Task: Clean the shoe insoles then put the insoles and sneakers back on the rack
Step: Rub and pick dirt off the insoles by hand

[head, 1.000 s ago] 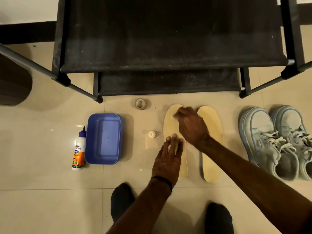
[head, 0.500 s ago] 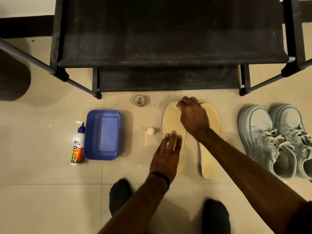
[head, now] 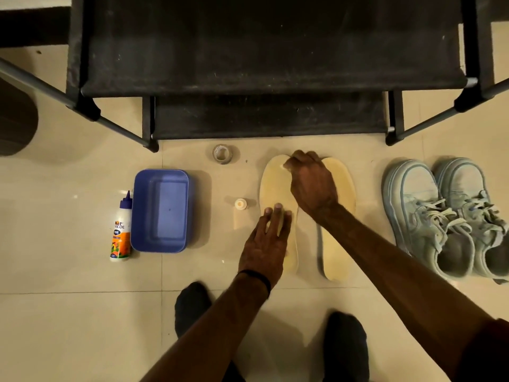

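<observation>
I see two pale yellow insoles side by side on the tiled floor (head: 68,312), just in front of the black rack (head: 261,64). My left hand (head: 264,246) lies flat on the left insole (head: 275,188), its fingers (head: 278,213) straight and close together, pressing down on the insole's middle and heel part. My right hand (head: 312,186) reaches across the gap between the insoles to the toe end of the left one; its fingers are curled tight at the tip, with a small white thing just visible under them, though I cannot tell what it is. My right forearm crosses over the right insole (head: 337,244), hiding its middle.

To the right of the insoles, a little apart, stand the two light blue sneakers (head: 446,216), touching one another, toes toward the rack. Just left of the left insole is a small bottle (head: 240,204) with a pale cap. Nearer the rack foot lies a roll of clear tape (head: 222,154). Further left sits a blue plastic tub (head: 159,210), and beside its left wall lies a white glue bottle (head: 121,230) with a blue nozzle. My two dark-socked feet (head: 192,307) show at the lower edge.
</observation>
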